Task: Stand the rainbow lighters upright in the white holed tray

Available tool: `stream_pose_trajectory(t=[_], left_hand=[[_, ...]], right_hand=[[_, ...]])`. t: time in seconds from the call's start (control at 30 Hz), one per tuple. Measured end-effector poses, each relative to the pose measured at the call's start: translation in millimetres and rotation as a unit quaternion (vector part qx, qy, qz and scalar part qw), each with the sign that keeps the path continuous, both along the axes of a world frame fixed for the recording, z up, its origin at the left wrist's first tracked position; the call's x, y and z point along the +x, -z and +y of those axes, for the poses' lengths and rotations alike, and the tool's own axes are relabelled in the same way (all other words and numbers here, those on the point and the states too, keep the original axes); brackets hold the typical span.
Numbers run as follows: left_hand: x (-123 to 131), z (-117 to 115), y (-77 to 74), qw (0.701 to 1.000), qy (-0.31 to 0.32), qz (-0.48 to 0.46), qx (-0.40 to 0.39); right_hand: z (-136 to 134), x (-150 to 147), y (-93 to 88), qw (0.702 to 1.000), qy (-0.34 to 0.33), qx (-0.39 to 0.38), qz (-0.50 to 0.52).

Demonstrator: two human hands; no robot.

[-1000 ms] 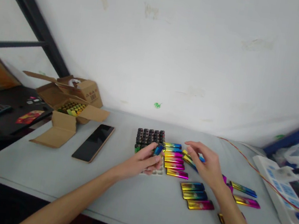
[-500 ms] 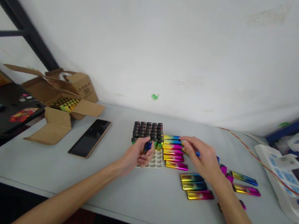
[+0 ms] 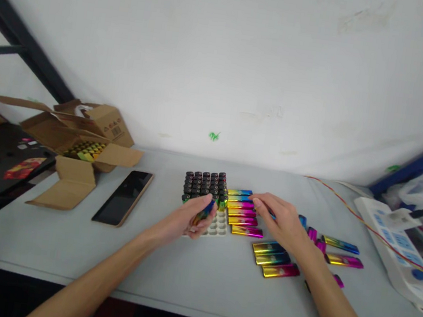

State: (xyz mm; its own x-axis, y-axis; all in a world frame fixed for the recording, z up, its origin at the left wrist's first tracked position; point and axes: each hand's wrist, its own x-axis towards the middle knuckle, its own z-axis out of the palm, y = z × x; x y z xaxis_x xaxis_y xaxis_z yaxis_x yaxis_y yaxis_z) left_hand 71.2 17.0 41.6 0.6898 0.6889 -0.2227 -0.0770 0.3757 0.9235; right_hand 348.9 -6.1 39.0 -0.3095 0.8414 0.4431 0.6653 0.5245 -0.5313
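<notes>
My left hand (image 3: 197,217) is closed around a blue-and-gold lighter (image 3: 204,211), held just over the front of a white tray (image 3: 218,228) with round pockets. Black-topped lighters (image 3: 205,184) stand upright in rows in the tray's back part. Beside the tray, on its right, shiny lighters (image 3: 243,213) in yellow, pink and blue lie flat in a column. My right hand (image 3: 279,218) is pinched at the upper right end of that column. A bit of blue shows under its fingers, seemingly another lighter mostly hidden by the hand.
Three metallic lighters (image 3: 276,259) lie nearer the front edge, with several more (image 3: 342,260) to the right. A phone (image 3: 123,197) lies left of the tray. Farther left stands an open cardboard box (image 3: 75,178). A white power strip (image 3: 391,247) and a red-yellow wire (image 3: 350,207) are at right.
The lighter in my left hand has tilted, showing more of its gold end. My right hand's fingers have drawn closer together by the column. The whole view has shifted slightly.
</notes>
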Motion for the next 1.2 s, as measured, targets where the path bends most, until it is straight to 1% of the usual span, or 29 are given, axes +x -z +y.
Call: stream_pose_trajectory(t=[0.07,0.13,0.23,0.27,0.33,0.4,0.47,0.57,0.63,0.67,0.73,0.87,0.97,1.1,1.2], left_hand=[[-12.4,1.3,-9.6,0.998,0.004,-0.017,0.056],[-26.2,4.9,-18.6,0.989,-0.041,-0.035,0.140],[-46.2,12.8,-28.9,0.954,-0.132,-0.006,0.270],[-52.2,15.1,-31.4,0.940,-0.153,0.012,0.304],[-62.4,18.0,-35.6,0.920,-0.173,0.045,0.349],[-69.7,18.6,-39.1,0.907,-0.169,0.096,0.373],[-74.4,18.0,-42.0,0.890,-0.148,0.174,0.394],[-79.4,18.2,-44.5,0.837,-0.117,0.294,0.446],[-82.1,19.4,-44.9,0.808,-0.102,0.332,0.476],[-83.2,20.1,-44.7,0.801,-0.094,0.337,0.485],[-83.9,21.0,-43.7,0.799,-0.075,0.331,0.497],[-81.2,20.8,-39.4,0.803,-0.032,0.321,0.501],[-80.0,20.5,-36.0,0.803,-0.023,0.326,0.499],[-80.2,20.6,-35.1,0.805,-0.017,0.333,0.492],[-78.3,21.0,-34.9,0.803,-0.020,0.334,0.494]], right_hand=[[-1.1,1.2,0.0,1.000,0.000,0.001,-0.001],[-2.0,1.9,0.1,1.000,-0.001,0.000,-0.004],[-2.9,2.0,0.3,1.000,-0.004,0.000,-0.012],[-3.1,1.7,0.3,1.000,-0.006,0.000,-0.015],[-3.7,1.0,0.2,1.000,-0.009,0.002,-0.021],[-4.4,0.4,-0.3,1.000,-0.010,0.003,-0.026],[-4.9,0.7,-0.8,0.999,-0.008,0.001,-0.032],[-4.3,3.4,-0.9,0.999,0.001,-0.007,-0.042],[-3.1,6.3,-1.0,0.999,0.007,-0.012,-0.043],[-2.4,7.9,-1.3,0.999,0.010,-0.014,-0.043],[-1.4,11.0,-2.6,0.999,0.020,-0.012,-0.040],[-1.1,17.2,-7.3,0.999,0.041,0.003,-0.026],[-0.5,24.3,-10.7,0.998,0.061,0.013,-0.026],[2.5,40.7,-14.7,0.991,0.126,0.028,-0.037],[5.6,61.0,-15.2,0.980,0.185,0.044,-0.053]])
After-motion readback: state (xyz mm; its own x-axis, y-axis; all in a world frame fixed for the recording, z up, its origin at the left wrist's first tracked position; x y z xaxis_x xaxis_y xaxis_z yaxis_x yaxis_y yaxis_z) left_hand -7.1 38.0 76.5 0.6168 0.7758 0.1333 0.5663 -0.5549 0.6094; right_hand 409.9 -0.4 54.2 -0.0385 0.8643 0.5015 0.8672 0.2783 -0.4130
